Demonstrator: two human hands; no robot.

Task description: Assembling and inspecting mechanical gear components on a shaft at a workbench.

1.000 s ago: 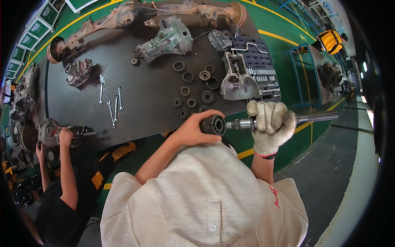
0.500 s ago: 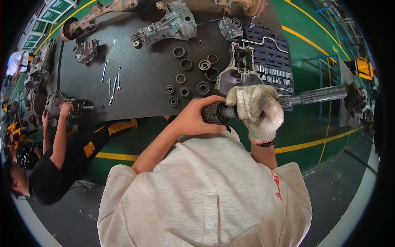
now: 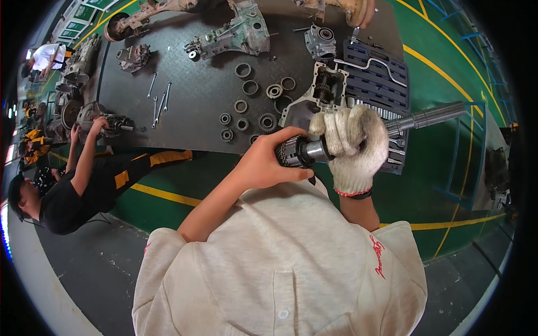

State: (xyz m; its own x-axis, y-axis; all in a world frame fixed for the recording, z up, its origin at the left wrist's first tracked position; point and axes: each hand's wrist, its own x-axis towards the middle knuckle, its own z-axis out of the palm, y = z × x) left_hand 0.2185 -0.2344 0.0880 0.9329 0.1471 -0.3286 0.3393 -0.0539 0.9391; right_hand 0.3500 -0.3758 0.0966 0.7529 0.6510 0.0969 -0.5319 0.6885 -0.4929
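A long splined gear shaft (image 3: 428, 117) lies across in front of my chest, its right end tipped away from me. My right hand (image 3: 358, 147), in a soiled white knit glove, is closed around its middle. Bare, my left hand (image 3: 266, 162) curls its thumb and fingers round the dark toothed gear assembly (image 3: 292, 152) at the shaft's left end. A smooth bright section of shaft shows between the two hands. The glove hides the part it grips. Just beyond the hands, an opened metal gearbox housing (image 3: 330, 84) rests on the workbench.
Loose rings and gears (image 3: 268, 121) lie on the dark workbench (image 3: 190, 84), with several wrenches (image 3: 162, 101) further left. A socket set (image 3: 378, 84) sits at the right edge. A larger gearbox casing (image 3: 238, 33) stands at the back. On the left, a co-worker (image 3: 73, 190) handles another assembly.
My view has shifted, so the bench and co-worker sit differently in the picture. The shaft's right end points slightly further away from me. Both hands keep their hold.
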